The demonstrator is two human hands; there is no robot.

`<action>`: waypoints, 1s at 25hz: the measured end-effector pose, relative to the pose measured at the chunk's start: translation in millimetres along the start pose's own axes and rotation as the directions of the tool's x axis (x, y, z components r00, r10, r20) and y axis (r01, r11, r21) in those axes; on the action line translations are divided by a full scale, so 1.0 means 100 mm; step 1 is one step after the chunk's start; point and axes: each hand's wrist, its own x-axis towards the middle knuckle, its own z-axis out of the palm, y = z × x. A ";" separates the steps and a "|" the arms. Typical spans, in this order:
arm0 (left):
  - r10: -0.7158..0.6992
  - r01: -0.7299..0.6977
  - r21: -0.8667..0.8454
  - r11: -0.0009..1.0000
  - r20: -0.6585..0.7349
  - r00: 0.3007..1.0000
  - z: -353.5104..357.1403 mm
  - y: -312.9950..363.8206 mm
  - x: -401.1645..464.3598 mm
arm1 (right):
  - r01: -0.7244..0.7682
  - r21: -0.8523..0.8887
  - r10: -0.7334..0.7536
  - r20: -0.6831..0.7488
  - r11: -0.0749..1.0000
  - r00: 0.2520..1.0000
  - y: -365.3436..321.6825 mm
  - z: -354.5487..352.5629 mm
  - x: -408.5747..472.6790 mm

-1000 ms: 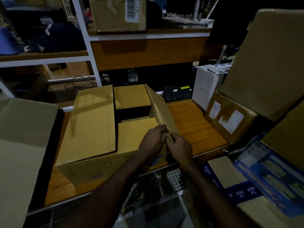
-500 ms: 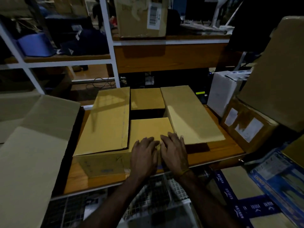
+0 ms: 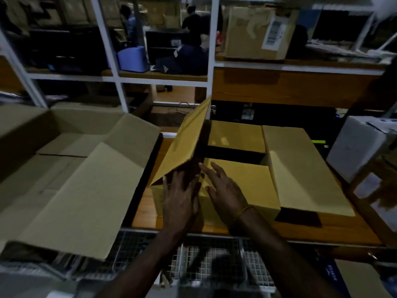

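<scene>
Cardboard box (image 3: pixel 257 203) on wooden table (image 3: pixel 322 231), just right of a larger open carton (image 3: pixel 86 190). Left hand (image 3: pixel 180 196), fingers straight and spread, at the near edge of the raised, tilted left flap (image 3: pixel 184 143). Right hand (image 3: pixel 223 190), fingers likewise extended and gripping nothing, over the folded-in near flap (image 3: pixel 247 179); right flap (image 3: pixel 300 168) lying outward.
</scene>
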 end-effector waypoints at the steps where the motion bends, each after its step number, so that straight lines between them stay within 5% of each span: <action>1: -0.032 0.032 0.032 0.999 0.003 0.999 -0.02 -0.12 0.01 | 0.045 -0.026 -0.045 0.025 0.999 0.999 -0.09 0.03 0.10; 6: -0.190 0.179 0.145 0.973 0.071 0.979 -0.15 -0.51 0.02 | 0.245 -0.075 -0.228 0.178 0.967 0.957 -0.53 0.23 0.54; 14: -0.303 0.274 0.152 0.949 0.212 0.929 -0.16 -0.95 -0.10 | 0.266 -0.176 -0.173 0.417 0.948 0.892 -0.93 0.37 0.87; 18: -0.297 0.277 0.108 0.955 0.291 0.910 -0.17 -1.03 -0.14 | 0.197 -0.153 -0.118 0.416 0.968 0.902 -0.98 0.41 0.85; 25: -0.219 0.216 0.036 0.976 0.190 0.957 -0.15 -1.19 -0.07 | 0.084 -0.130 -0.035 0.338 0.988 0.940 -1.05 0.47 0.79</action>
